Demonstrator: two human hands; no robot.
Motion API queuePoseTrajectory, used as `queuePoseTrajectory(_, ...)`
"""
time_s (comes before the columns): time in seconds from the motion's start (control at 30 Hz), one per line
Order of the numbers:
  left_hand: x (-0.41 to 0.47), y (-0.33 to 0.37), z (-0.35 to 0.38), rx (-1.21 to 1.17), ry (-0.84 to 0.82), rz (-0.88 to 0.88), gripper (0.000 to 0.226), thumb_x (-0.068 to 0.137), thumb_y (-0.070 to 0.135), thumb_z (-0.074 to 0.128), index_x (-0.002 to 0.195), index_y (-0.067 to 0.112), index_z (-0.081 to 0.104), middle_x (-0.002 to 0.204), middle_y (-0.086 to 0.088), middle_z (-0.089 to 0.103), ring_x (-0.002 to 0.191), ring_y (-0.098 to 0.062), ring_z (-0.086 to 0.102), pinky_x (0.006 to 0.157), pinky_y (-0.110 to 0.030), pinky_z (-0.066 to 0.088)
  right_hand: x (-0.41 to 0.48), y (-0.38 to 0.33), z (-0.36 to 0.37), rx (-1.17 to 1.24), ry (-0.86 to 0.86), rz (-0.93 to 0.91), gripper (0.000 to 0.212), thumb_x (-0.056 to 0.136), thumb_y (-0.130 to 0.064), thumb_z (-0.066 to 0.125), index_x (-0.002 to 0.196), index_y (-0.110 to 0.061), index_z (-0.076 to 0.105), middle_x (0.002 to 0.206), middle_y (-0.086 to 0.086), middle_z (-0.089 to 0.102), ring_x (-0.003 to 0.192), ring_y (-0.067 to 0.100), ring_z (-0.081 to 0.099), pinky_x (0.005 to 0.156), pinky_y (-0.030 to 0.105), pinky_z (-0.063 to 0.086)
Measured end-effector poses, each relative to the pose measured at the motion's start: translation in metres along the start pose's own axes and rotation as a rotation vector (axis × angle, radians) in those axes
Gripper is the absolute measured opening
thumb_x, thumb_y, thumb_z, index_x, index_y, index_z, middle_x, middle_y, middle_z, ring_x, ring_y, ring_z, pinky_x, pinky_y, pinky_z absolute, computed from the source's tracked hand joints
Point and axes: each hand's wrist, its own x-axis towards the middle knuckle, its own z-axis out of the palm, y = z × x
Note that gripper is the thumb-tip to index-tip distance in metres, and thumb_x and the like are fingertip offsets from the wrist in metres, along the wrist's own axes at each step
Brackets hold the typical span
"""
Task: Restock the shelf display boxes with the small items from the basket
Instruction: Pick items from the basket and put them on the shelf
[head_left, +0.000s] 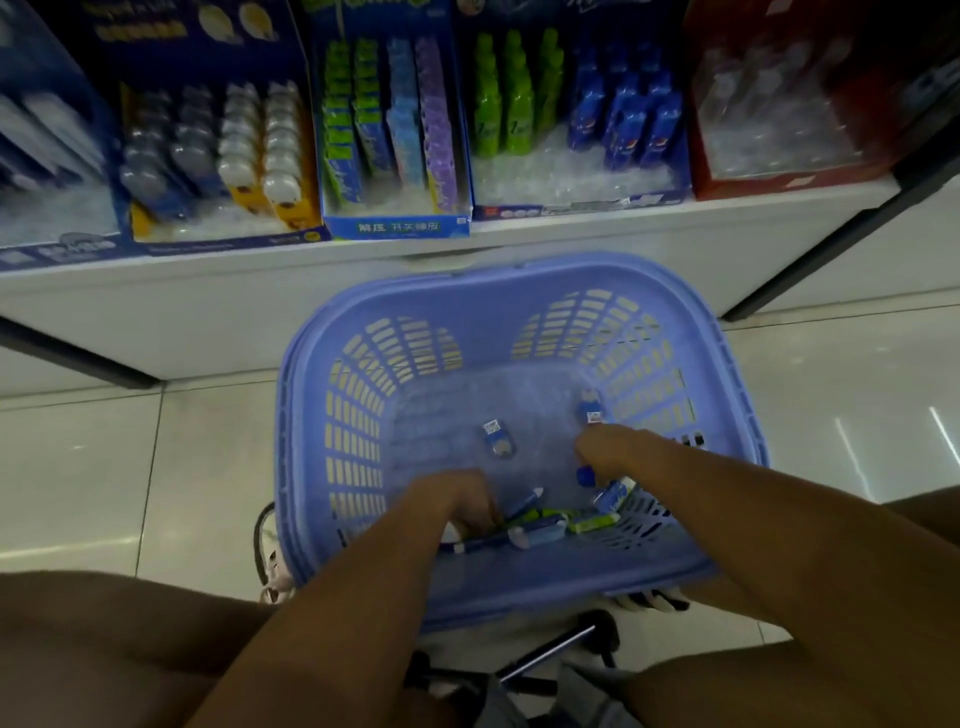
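A person crouches in front of a low white shelf (571, 244). A lilac-blue plastic basket (311, 415) with slotted walls sits on the pale tiled floor (78, 457) between the knees. Both bare forearms reach down into the basket.

The left hand (454, 501) is at the near side of the basket floor, knuckles up and fingers curled downward. It sits against a small heap of green and blue packets (550, 519) that includes pen-like items. The grip faces away from view, so I cannot tell whether it is holding any of them.

The right hand (610, 452) is further in and to the right, with its fingers bent down. A small blue item (585, 475) shows just beneath it. Whether that grip is grasping the item or only resting over it cannot be told.

Two more small blue packets lie loose on the basket floor. One packet (498, 439) is near the middle, and the other packet (590, 408) is just beyond the right hand.

Open display boxes stand side by side on the shelf above:
- A blue box (218, 156) holds rows of white and grey pieces.
- A centre box (397, 223) holds green, light blue and purple packs.
- A third box (576, 200) holds green and blue bottle-shaped items.
- A red box (795, 176) is at the far right, its contents blurred.
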Motion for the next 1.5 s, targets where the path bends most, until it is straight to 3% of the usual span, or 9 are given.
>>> queuePoseTrajectory(0.27, 0.013, -0.004, 0.005, 0.105, 0.236, -0.057, 0.037, 0.084, 0.004, 0.063, 0.119, -0.006, 0.058, 0.126, -0.025, 0.057, 0.116, -0.036, 0.056, 0.097, -0.038, 0.042, 0.016, 0.003, -0.010, 0.119, 0.025, -0.083, 0.037, 0.082, -0.010, 0.064, 0.056, -0.011, 0.039, 0.061, 0.006, 0.036, 0.057, 0.020, 0.034, 0.063, 0.031, 0.033)
queuePoseTrajectory(0.4, 0.017, 0.001, 0.012, 0.163, 0.264, -0.052, 0.035, 0.093, 0.012, 0.053, 0.125, -0.002, 0.054, 0.134, -0.021, 0.052, 0.123, -0.034, 0.051, 0.102, -0.037, 0.038, 0.018, 0.007, -0.008, 0.095, -0.011, -0.131, 0.027, 0.081, -0.018, 0.072, 0.098, -0.005, 0.057, 0.107, 0.013, 0.055, 0.090, 0.024, 0.050, 0.078, 0.037, 0.044)
queuePoseTrajectory(0.57, 0.018, -0.006, 0.009, 0.264, 0.205, 0.017, 0.034, 0.084, 0.019, 0.065, 0.114, 0.003, 0.061, 0.121, -0.017, 0.060, 0.110, -0.032, 0.058, 0.090, -0.037, 0.046, 0.021, 0.007, 0.000, 0.036, 0.030, -0.146, 0.033, 0.082, -0.020, 0.070, 0.065, -0.012, 0.044, 0.075, 0.006, 0.041, 0.082, 0.021, 0.045, 0.067, 0.031, 0.037)
queuePoseTrajectory(0.77, 0.020, -0.005, 0.009, 0.331, 0.170, 0.028, 0.034, 0.082, 0.022, 0.066, 0.113, 0.007, 0.063, 0.117, -0.014, 0.062, 0.105, -0.030, 0.060, 0.088, -0.036, 0.050, 0.018, 0.015, -0.016, 0.406, 0.156, -0.136, 0.032, 0.085, -0.025, 0.068, 0.091, -0.011, 0.040, 0.087, 0.004, 0.044, 0.085, 0.020, 0.043, 0.063, 0.028, 0.034)
queuePoseTrajectory(0.93, 0.021, -0.008, 0.007, 0.341, 0.244, 0.079, 0.057, 0.075, 0.024, 0.072, 0.124, 0.008, 0.048, 0.125, -0.014, 0.053, 0.112, -0.031, 0.053, 0.090, -0.034, 0.044, 0.010, 0.018, -0.034, 0.573, 0.177, -0.099, 0.029, 0.087, -0.027, 0.065, 0.086, -0.002, 0.049, 0.086, 0.016, 0.049, 0.071, 0.023, 0.044, 0.052, 0.025, 0.031)
queuePoseTrajectory(1.13, 0.029, -0.005, 0.011, 0.343, 0.243, -0.019, 0.043, 0.077, 0.031, 0.073, 0.111, 0.008, 0.061, 0.116, -0.014, 0.062, 0.104, -0.030, 0.061, 0.084, -0.032, 0.049, -0.006, 0.021, -0.050, 0.742, 0.224, -0.081, 0.034, 0.088, -0.026, 0.065, 0.109, 0.001, 0.061, 0.098, 0.017, 0.065, 0.068, 0.017, 0.055, 0.056, 0.022, 0.042)
queuePoseTrajectory(1.27, 0.026, -0.013, 0.005, 0.033, 0.300, -0.093, 0.030, 0.075, 0.025, 0.075, 0.093, 0.004, 0.063, 0.100, -0.015, 0.063, 0.094, -0.029, 0.061, 0.073, -0.030, 0.046, -0.022, 0.025, -0.061, 0.980, 0.248, -0.173, 0.028, 0.091, -0.019, 0.062, 0.115, -0.004, 0.063, 0.094, 0.011, 0.067, 0.072, 0.012, 0.064, 0.067, 0.022, 0.053)
queuePoseTrajectory(1.37, 0.019, -0.018, -0.011, -0.358, 0.396, -0.076, 0.030, 0.081, 0.016, 0.070, 0.057, 0.012, 0.052, 0.061, -0.006, 0.052, 0.058, -0.016, 0.051, 0.059, -0.026, 0.040, -0.036, 0.029, -0.072, 1.272, 0.154, -0.268, 0.027, 0.093, -0.012, 0.058, 0.119, -0.004, 0.060, 0.105, 0.013, 0.065, 0.082, 0.015, 0.066, 0.080, 0.025, 0.056)
queuePoseTrajectory(1.5, -0.007, 0.009, -0.051, -1.000, 0.398, 0.059, 0.026, 0.094, 0.010, 0.051, 0.071, 0.001, 0.060, 0.056, -0.010, 0.059, 0.059, -0.022, 0.056, 0.064, -0.030, 0.053, -0.064, 0.040, -0.094, 1.398, 0.121, -0.384, 0.014, 0.087, -0.007, 0.063, 0.101, -0.007, 0.063, 0.091, 0.010, 0.070, 0.076, 0.013, 0.071, 0.073, 0.021, 0.058)
